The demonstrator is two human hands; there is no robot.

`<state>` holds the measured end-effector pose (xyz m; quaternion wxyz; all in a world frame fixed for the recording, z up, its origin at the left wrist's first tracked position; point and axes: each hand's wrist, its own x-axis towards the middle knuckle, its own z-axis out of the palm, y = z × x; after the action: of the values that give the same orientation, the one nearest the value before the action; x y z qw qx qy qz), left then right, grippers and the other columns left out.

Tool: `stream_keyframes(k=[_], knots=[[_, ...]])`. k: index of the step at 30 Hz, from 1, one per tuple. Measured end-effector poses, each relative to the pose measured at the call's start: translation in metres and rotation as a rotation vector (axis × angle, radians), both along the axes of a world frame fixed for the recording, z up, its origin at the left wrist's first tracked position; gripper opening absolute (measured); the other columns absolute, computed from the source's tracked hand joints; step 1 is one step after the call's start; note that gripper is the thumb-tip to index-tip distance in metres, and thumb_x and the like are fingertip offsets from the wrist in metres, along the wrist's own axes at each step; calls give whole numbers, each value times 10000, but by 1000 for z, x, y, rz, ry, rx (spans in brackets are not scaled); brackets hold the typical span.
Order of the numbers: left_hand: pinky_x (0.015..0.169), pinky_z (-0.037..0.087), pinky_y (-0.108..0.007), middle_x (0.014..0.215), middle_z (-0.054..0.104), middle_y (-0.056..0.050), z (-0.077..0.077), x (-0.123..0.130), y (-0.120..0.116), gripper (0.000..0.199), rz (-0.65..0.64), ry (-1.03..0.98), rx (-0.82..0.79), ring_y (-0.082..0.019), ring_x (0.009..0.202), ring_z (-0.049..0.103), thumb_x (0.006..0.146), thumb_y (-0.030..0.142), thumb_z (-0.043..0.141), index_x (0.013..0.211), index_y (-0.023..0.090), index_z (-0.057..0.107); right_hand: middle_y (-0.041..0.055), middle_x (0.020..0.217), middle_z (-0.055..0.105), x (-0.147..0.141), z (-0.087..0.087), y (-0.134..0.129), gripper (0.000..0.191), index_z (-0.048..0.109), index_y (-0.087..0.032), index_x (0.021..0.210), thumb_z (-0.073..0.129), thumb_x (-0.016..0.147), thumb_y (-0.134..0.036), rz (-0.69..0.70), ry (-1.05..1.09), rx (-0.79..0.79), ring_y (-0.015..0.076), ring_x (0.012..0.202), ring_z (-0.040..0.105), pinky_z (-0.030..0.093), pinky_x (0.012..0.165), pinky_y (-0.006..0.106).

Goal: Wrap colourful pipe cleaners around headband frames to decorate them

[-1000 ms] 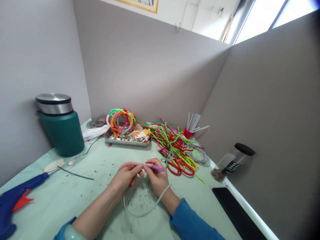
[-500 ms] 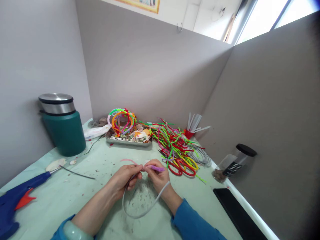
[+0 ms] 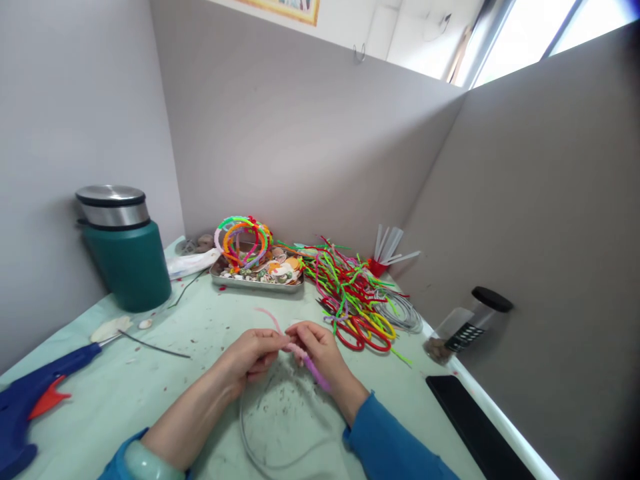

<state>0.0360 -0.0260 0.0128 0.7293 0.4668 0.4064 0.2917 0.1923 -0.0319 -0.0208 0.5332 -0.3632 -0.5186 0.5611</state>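
Both hands meet in the middle over the table. My left hand [image 3: 254,353] is closed, its thumb and fingertips pinching a grey cord [image 3: 243,427] where pink fuzzy winding begins. From the pinch a loose end of pink pipe cleaner [image 3: 270,316] points up and to the left. My right hand [image 3: 323,350] is also closed, its fingertips against the pink-wound stretch beside the left fingertips. A purple wound section [image 3: 316,373] of the cord runs down along the right palm. The rest of the cord hangs in a blurred loop below the hands.
Behind the hands stands a metal tray [image 3: 260,287] of shells with colourful fuzzy hoops [image 3: 243,240] on it. Pipe cleaners [image 3: 345,277] and red-handled scissors [image 3: 367,335] lie right of it. A blue glue gun [image 3: 45,380], a green flask [image 3: 127,260] and a black slab [image 3: 475,427] flank the workspace.
The wound cord has turned in my hands, so the purple section now slants down to the right. The grey loop has swung lower, and the pink end points more upward.
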Motion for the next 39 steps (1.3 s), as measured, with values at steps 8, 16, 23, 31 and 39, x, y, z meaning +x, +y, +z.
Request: stream_keyframes(k=[8, 16, 23, 31, 39], knots=[[355, 59, -217, 415, 289, 91, 1, 13, -10, 348, -99, 206, 114, -32, 341, 159, 646, 479, 623, 639, 137, 560, -2, 636, 579, -1, 6, -3, 195, 616, -137, 772, 649, 709, -319, 81, 46, -73, 88, 539, 480, 373, 498, 193], [428, 156, -209, 493, 369, 68, 9, 11, -13, 299, -83, 125, 283, -60, 436, 232, 672, 437, 618, 700, 142, 586, -42, 556, 494, 0, 10, -3, 255, 523, -155, 701, 630, 723, -386, -26, 177, -120, 59, 446, 395, 300, 414, 165], [543, 292, -203, 630, 517, 11, 0, 15, -8, 219, -68, 176, 540, -102, 586, 401, 744, 339, 538, 709, 128, 588, -35, 570, 505, 1, 5, 0, 246, 509, -155, 689, 584, 772, -374, -46, 203, -77, 54, 446, 395, 283, 410, 164], [629, 366, -218, 735, 622, -34, 7, 14, -8, 246, -22, 142, 583, -144, 684, 505, 756, 352, 535, 780, 127, 631, -49, 537, 457, 0, 6, 1, 265, 475, -175, 666, 600, 744, -395, -72, 272, -65, 60, 418, 364, 265, 399, 186], [480, 280, -188, 520, 449, 53, 5, 14, -7, 258, 108, 109, 579, -86, 493, 383, 711, 375, 601, 829, 146, 606, -43, 559, 451, -2, 12, -3, 230, 472, -186, 685, 598, 751, -366, -44, 310, -122, 58, 412, 313, 242, 409, 196]])
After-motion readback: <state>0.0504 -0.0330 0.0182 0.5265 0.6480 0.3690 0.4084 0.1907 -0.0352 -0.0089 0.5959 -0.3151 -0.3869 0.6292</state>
